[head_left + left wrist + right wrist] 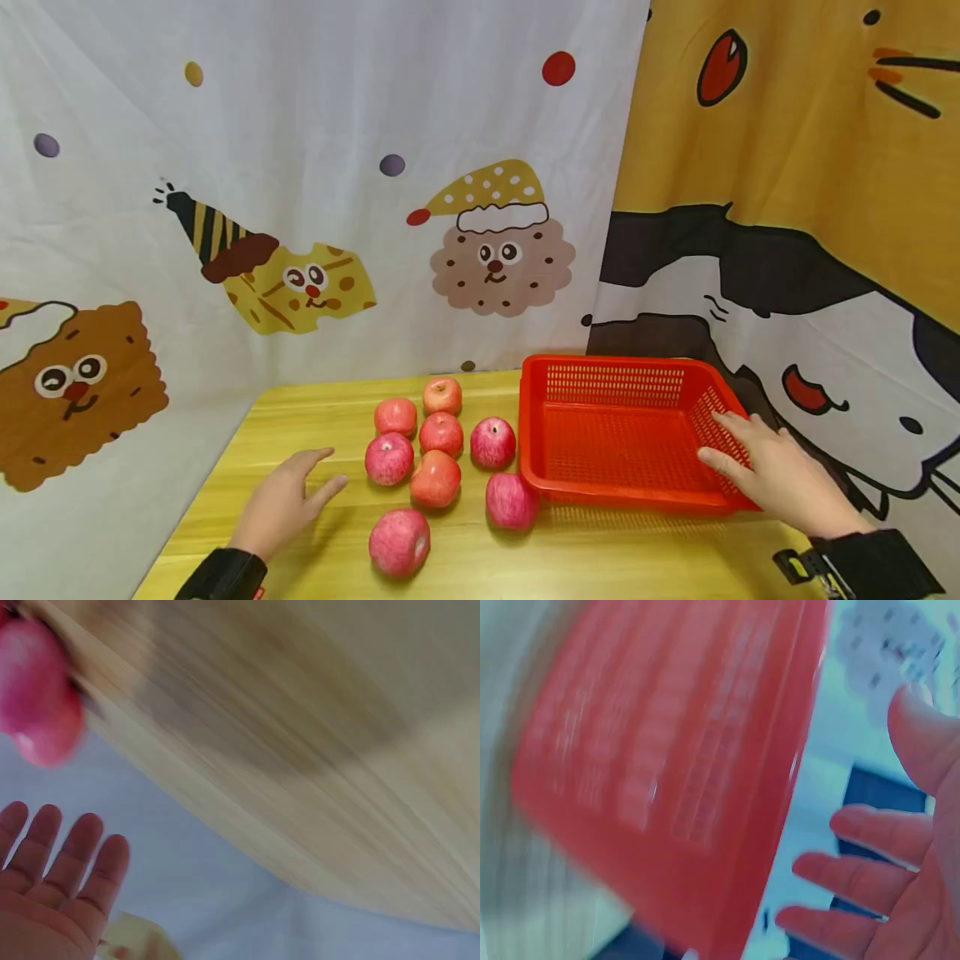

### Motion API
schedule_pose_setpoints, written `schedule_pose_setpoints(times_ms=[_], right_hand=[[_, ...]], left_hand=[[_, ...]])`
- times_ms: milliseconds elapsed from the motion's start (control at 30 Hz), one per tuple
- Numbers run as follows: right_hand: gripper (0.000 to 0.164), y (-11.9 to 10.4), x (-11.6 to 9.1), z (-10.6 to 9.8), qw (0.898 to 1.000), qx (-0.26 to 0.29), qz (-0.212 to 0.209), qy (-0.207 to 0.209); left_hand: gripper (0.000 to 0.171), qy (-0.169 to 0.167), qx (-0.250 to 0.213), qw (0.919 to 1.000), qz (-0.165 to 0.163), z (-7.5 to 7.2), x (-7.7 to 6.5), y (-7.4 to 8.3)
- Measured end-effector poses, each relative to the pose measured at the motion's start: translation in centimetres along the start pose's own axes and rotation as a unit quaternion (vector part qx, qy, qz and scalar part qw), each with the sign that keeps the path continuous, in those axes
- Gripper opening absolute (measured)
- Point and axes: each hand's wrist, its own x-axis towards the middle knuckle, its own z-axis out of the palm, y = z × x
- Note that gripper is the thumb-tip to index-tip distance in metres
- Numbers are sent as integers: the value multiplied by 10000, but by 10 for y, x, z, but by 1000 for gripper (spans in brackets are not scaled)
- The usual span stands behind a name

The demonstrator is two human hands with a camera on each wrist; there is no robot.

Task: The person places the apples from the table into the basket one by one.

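A red plastic basket (607, 492) with slotted walls stands at the right of the table; its inside shows bare. My right hand (783, 475) hovers at its right side, with fingers spread and gripping nothing. In the right wrist view the fingers (855, 881) appear apart from the basket wall (667, 750). Several red apples lie left of the basket, among them one at the front (400, 543) and one beside the basket's corner (512, 502). My left hand (288, 504) is held over the table left of the apples, fingers extended and holding nothing.
The wooden table (247, 467) ends at a left edge close to my left hand. Behind it hangs a white curtain (315, 125) with cartoon prints, and a yellow printed cloth (795, 158) hangs at the right.
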Motion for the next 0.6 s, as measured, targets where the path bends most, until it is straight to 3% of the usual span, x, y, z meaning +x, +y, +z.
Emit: schedule_pose_setpoints(times_ms=[100,200,467,600], right_hand=[[79,-27,-12,10,9987,388,-336,37],[64,-47,-20,26,9952,726,-646,83],[34,-64,-22,61,9907,522,-1202,378],[28,-64,-21,69,9883,264,-1345,670]], left_hand=[[57,406,-151,9982,423,2,-11,26],[56,502,-228,9959,712,8,-22,47],[71,-463,-258,9954,800,31,-46,76],[74,-686,-369,9948,657,35,-51,82]])
